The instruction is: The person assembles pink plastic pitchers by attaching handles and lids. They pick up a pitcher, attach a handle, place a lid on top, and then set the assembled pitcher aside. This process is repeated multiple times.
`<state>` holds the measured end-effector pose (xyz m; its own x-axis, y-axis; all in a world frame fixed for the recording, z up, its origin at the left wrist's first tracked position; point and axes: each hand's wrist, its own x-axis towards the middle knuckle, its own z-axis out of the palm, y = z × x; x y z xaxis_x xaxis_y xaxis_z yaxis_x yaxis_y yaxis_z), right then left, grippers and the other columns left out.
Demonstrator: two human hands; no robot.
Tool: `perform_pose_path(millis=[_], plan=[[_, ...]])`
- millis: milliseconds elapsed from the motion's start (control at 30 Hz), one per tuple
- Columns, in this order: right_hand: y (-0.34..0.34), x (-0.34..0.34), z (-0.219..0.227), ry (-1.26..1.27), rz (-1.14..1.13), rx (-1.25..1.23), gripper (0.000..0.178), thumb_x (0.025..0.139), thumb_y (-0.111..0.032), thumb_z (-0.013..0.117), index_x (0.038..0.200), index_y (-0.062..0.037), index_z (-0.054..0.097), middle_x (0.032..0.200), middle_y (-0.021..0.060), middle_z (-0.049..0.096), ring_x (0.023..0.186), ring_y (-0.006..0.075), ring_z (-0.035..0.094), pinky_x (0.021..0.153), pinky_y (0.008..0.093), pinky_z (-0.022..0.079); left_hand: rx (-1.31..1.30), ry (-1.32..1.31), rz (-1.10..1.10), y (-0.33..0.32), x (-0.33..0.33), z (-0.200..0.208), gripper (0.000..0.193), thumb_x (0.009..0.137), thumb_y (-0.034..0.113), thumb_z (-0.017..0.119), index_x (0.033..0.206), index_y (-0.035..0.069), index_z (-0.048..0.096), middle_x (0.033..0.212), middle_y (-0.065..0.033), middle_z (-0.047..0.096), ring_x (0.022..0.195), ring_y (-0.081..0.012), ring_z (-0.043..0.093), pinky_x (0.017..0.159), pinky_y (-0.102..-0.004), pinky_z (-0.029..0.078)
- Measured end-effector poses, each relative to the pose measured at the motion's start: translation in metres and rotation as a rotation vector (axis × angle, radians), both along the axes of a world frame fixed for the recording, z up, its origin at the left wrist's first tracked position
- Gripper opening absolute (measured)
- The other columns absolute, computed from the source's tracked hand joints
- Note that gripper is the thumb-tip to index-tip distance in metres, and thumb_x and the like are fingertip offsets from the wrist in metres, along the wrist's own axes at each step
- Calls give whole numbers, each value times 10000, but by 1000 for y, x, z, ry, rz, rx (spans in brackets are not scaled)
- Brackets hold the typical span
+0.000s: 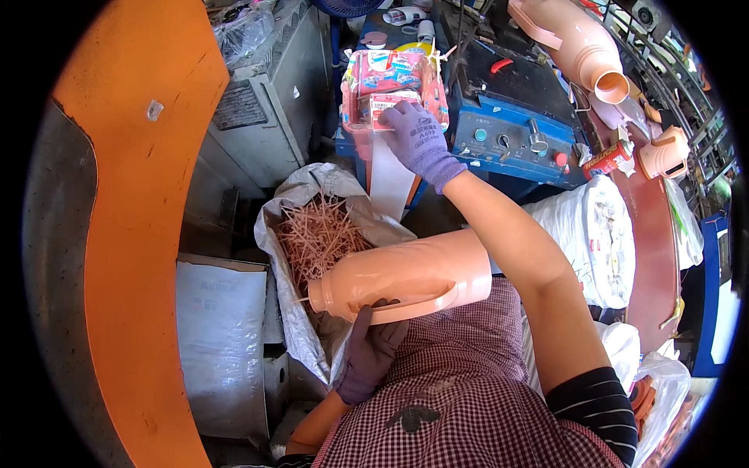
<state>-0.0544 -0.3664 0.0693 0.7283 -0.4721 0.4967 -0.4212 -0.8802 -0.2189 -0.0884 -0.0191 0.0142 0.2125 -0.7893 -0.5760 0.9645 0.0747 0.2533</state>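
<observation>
A peach plastic thermos flask casing (406,269) lies on its side across my lap, its neck to the left and a thin stem sticking out of the neck. My left hand (373,351), in a purple-grey glove, holds it from below by the handle (417,306). In a lilac glove, my right hand (421,144) reaches forward to the near rim of a pink basket (351,117). Its fingers are bent against a red-and-white printed label (394,100); what they pinch is mostly hidden. Below that rim hangs a white strip (390,179).
An open sack (277,226) of thin peach plastic sprues (324,230) stands just beyond the casing. A blue control panel (507,144) with knobs is at the right. Further right are another peach casing (581,47), a red can (607,160) and a white sack (589,234). An orange panel (133,195) rises at left.
</observation>
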Motion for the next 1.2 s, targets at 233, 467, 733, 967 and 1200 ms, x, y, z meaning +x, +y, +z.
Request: perform_pose_path(millis=[233,467,733,967,1200], plan=[[-1,5,-6,-211,-26,180,185,751,-106,698,924,-82,637,965,135,604,968,336,582,846,421,484,7,-10,20,2,-1,1,414,966,352,583,1225,32,544,1225,-124,606,1150,-259,599,958,-387,532],[6,-1,-3,-146,-26,-2,162,746,-106,698,895,-115,633,967,115,581,984,319,571,851,430,469,-2,-13,14,2,-3,-2,392,966,338,579,1217,38,554,1199,-123,624,1135,-263,609,954,-398,534],[18,-6,4,-183,26,-14,225,750,-139,702,958,-110,621,1009,112,579,1010,320,560,883,438,450,-7,-1,28,3,0,-1,393,965,339,582,1216,37,554,1182,-110,627,1133,-260,610,939,-396,537],[9,-10,1,-57,48,-82,214,781,-147,686,986,-123,633,1061,91,599,1021,299,563,884,431,452,-38,21,22,3,0,-6,406,968,350,580,1217,30,560,1200,-112,629,1098,-239,627,934,-376,543],[7,-5,-10,-135,33,-249,136,785,-157,685,900,-120,622,901,65,632,898,287,596,779,423,475,-12,12,27,3,-2,0,409,973,356,575,1217,29,558,1204,-116,627,1093,-235,630,934,-367,543]])
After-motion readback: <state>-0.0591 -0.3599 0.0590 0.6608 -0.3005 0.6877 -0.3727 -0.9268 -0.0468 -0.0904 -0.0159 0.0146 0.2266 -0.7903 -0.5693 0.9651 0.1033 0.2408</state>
